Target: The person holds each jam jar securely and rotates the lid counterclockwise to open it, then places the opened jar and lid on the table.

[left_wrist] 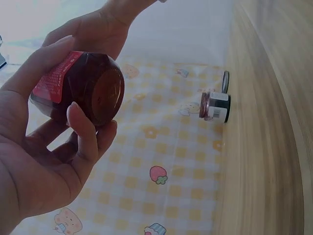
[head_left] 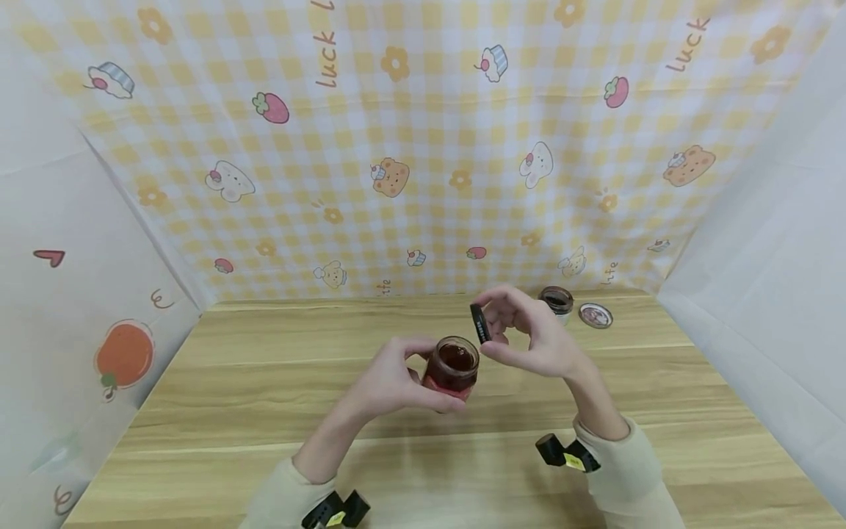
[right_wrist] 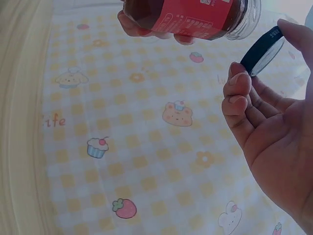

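Observation:
My left hand (head_left: 399,378) grips a glass jar (head_left: 452,367) with a red label and dark reddish-brown contents. Its mouth is uncovered and faces up toward the head camera. In the left wrist view the fingers and thumb wrap around the jar (left_wrist: 78,88), and its base shows. Just right of the jar's rim, my right hand (head_left: 535,334) pinches a black lid (head_left: 481,323) by its edge, tilted on its side. The right wrist view shows the lid (right_wrist: 264,51) apart from the jar's glass rim (right_wrist: 248,19), its pale inner face turned away from the jar.
At the back right of the wooden table (head_left: 277,360) stands a second, smaller jar (head_left: 557,303), uncovered, with dark contents and a white label. A round lid (head_left: 595,315) lies beside it. A yellow checked cloth (head_left: 423,125) hangs behind the table, with white cloth at both sides.

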`<state>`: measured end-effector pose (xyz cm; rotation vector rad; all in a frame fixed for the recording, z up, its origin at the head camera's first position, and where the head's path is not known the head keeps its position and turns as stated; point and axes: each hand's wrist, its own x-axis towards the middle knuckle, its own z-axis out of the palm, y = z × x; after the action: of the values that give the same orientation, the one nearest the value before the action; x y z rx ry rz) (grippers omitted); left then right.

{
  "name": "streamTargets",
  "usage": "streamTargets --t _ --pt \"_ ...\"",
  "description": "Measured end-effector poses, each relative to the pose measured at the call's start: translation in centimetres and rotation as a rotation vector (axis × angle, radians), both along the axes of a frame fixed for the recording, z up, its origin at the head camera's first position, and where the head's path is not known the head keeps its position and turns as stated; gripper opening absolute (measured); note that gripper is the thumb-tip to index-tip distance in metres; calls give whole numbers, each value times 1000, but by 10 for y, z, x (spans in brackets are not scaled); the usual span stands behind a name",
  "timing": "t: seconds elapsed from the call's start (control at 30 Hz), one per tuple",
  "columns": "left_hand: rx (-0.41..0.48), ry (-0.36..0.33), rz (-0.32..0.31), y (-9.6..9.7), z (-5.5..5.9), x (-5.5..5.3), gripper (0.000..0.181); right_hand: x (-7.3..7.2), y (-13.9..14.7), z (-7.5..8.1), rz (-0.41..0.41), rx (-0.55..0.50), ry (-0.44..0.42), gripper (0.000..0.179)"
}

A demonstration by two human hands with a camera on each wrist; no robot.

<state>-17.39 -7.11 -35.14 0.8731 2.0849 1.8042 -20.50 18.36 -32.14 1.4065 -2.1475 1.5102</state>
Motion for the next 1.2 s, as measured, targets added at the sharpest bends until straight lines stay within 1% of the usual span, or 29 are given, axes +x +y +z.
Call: streamTargets --t 0.2,0.33,0.5,0.63,0.77,0.87,0.97,1.2 --pt "-36 51 86 5 -3 -4 42 -6 4 -6 -46 -28 12 40" --pt "-55 83 140 8 -4 -8 42 -9 7 -9 -79 -36 4 35" --pt "-55 111 161 12 -6 -13 41 -13 11 -13 -112 -42 -3 35" --pt "-63 124 167 15 -7 -15 41 -17 15 -16 -164 -45 1 39" --pt "-77 146 187 17 -8 -16 40 -21 19 -18 -206 -54 -22 37" --pt "-85 171 213 19 -8 -17 41 -24 22 -21 -209 -75 -46 35" --pt "-86 183 247 23 -7 -17 42 -27 24 -23 -183 -105 -74 34" --pt "-77 166 335 31 -5 -21 38 -35 31 -30 -144 -128 -169 36"
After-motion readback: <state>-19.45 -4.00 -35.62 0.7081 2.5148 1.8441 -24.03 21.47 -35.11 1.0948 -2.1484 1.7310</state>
